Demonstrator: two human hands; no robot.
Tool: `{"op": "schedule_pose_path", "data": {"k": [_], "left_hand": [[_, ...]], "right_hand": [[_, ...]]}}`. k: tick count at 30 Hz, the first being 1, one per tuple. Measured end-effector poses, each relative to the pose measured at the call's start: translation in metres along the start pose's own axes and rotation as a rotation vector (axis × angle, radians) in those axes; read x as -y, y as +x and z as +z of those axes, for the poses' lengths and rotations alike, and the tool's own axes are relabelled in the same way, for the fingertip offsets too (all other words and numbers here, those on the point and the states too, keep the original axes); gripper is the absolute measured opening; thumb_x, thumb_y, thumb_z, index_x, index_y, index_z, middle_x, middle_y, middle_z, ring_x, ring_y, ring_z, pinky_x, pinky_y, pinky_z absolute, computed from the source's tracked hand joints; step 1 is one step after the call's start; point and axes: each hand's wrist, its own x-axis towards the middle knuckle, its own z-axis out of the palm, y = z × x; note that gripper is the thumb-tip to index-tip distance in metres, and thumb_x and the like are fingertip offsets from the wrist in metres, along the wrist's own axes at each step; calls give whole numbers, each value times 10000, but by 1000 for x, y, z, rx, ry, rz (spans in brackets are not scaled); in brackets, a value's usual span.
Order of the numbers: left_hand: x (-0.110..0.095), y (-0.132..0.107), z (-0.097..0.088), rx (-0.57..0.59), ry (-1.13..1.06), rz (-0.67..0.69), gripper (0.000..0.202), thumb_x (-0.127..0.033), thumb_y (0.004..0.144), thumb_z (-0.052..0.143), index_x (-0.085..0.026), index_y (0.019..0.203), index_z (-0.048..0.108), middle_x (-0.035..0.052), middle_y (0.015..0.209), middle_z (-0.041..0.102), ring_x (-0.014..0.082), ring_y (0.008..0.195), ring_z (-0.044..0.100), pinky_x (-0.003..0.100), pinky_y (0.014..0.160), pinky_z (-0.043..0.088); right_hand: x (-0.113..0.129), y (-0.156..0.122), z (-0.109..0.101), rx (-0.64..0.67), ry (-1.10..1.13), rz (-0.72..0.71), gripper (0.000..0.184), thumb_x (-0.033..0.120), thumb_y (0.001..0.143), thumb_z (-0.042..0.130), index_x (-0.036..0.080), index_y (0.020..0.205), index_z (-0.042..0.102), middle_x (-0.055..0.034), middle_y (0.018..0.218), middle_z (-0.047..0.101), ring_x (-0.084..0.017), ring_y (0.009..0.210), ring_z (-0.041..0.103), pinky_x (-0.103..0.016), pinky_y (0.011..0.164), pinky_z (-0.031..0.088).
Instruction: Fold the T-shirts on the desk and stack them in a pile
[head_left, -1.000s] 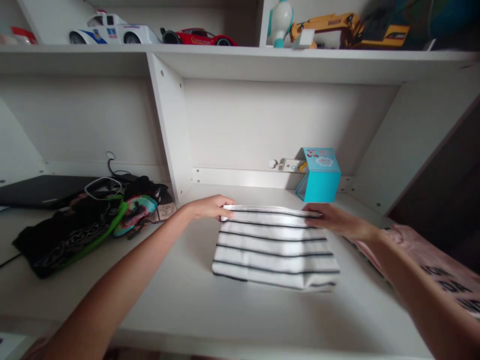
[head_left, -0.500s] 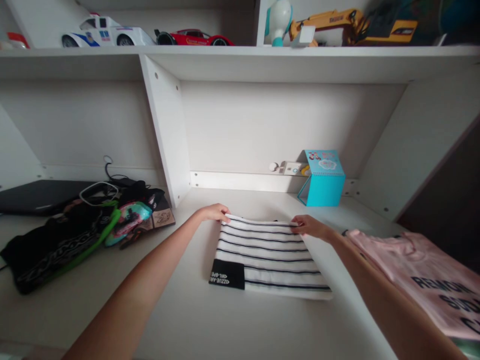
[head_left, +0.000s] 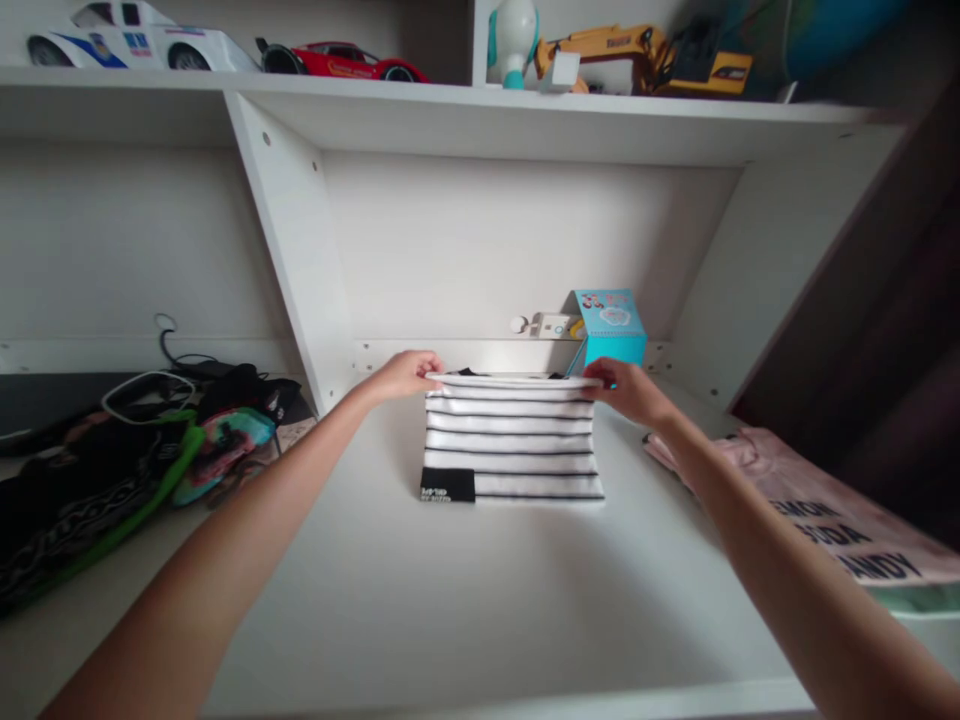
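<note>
A folded white garment with dark stripes (head_left: 517,435) is held up by its far edge above the white desk (head_left: 465,600). It looks like a shirt. A black patch with white lettering (head_left: 448,485) marks its near left corner. My left hand (head_left: 409,376) pinches the far left corner between thumb and fingers. At the far right corner my right hand (head_left: 628,388) grips the same edge. The garment's near edge hangs low, at or close to the desk top. Bits of black show behind its raised edge.
Behind my right hand stands a blue desk calendar (head_left: 611,320), beside a power strip (head_left: 555,325). A pink shirt with lettering (head_left: 840,510) lies at right. Dark clothing and a bag (head_left: 97,490) pile up at left. Toy vehicles (head_left: 337,62) line the shelf above.
Both hands have raised the garment's far edge, so it now hangs more upright and its near edge has drawn back. The view has shifted to the right.
</note>
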Motion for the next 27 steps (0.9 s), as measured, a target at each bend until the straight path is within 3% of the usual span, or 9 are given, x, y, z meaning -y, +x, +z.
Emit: {"op": "schedule_pose_path", "data": {"k": [3, 6, 8, 11, 13, 15, 22, 25, 27], "left_hand": [[-47, -25, -18, -149, 65, 179, 215, -311, 723, 590, -154, 867, 557, -26, 741, 509, 105, 696, 474, 211, 659, 374], [-73, -63, -7, -198, 231, 261, 143, -250, 746, 583, -163, 858, 573, -34, 720, 492, 97, 662, 457, 199, 639, 364], [-76, -91, 16, -125, 305, 290, 96, -203, 776, 548, -172, 862, 579, -20, 773, 524, 96, 657, 480, 198, 638, 375], [-66, -133, 58, 112, 355, 309, 145, -144, 826, 474, -197, 907, 583, 4, 891, 569, 110, 732, 546, 199, 686, 398], [-57, -156, 82, 259, 380, 303, 173, -123, 837, 458, -211, 907, 589, 2, 898, 587, 121, 767, 573, 200, 706, 404], [-52, -172, 96, 334, 386, 276, 191, -116, 849, 441, -220, 911, 589, -2, 907, 598, 123, 773, 588, 198, 706, 406], [-50, -186, 98, 302, 370, 249, 188, -142, 868, 435, -232, 944, 581, -6, 932, 598, 120, 799, 586, 197, 730, 403], [-44, -179, 93, 254, 424, 287, 202, -121, 861, 414, -216, 905, 586, 4, 913, 601, 124, 796, 572, 204, 728, 407], [-32, -165, 88, 184, 480, 281, 225, -104, 853, 393, -208, 872, 592, 13, 914, 592, 125, 796, 560, 207, 724, 409]], "right_hand": [[31, -29, -36, -187, 77, -81, 376, 314, 762, 578, 162, 1098, 504, -40, 860, 589, -133, 700, 554, -255, 660, 458], [43, -80, -47, -248, 134, -115, 336, 397, 759, 562, 165, 1000, 538, -48, 827, 600, -151, 698, 586, -264, 646, 480], [34, -119, -39, -209, 116, -107, 285, 400, 769, 563, 180, 949, 545, -58, 854, 612, -182, 773, 612, -281, 688, 500], [5, -173, -16, 4, 13, -49, 218, 367, 805, 551, 209, 956, 555, -71, 963, 617, -210, 859, 622, -306, 751, 512], [-12, -201, -1, 152, -18, -2, 179, 349, 818, 544, 214, 932, 567, -62, 945, 624, -199, 827, 632, -287, 731, 522], [-19, -221, 9, 200, -17, 19, 147, 324, 829, 523, 215, 913, 574, -51, 918, 627, -186, 821, 632, -258, 707, 524], [-15, -234, 11, 137, -84, 7, 133, 258, 835, 469, 223, 921, 563, -41, 931, 629, -171, 801, 614, -248, 694, 494], [-10, -234, 13, 118, -138, -18, 131, 271, 816, 501, 231, 918, 573, -30, 856, 627, -170, 738, 607, -252, 669, 494], [8, -237, 25, 98, -178, -53, 126, 264, 802, 516, 229, 903, 582, -32, 821, 622, -168, 682, 600, -257, 637, 496]]}}
